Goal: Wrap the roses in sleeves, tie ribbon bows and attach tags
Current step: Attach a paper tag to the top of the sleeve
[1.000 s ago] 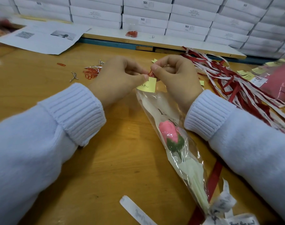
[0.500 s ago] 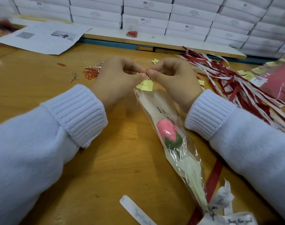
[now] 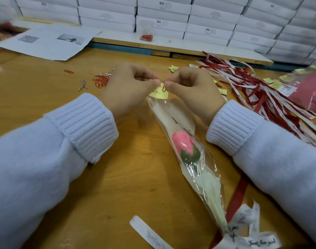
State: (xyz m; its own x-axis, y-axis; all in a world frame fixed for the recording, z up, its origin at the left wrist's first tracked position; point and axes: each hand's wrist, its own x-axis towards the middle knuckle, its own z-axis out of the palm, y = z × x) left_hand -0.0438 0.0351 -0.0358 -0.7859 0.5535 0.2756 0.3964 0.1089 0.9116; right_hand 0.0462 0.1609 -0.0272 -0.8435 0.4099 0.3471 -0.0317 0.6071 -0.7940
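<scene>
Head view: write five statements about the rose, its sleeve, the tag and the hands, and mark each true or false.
1. The left hand and the right hand both pinch the yellow paper tag at the wide end of the clear plastic sleeve. True.
2. The pink rose lies bare on the table beside the sleeve. False: it is inside the sleeve.
3. A red paper clip sits on the tag between the fingertips. True.
4. The sleeve's stem end has no ribbon. False: a white printed ribbon is tied there.
5. The heap of loose red clips lies beyond the right hand. False: it lies on the left hand's side.
</scene>
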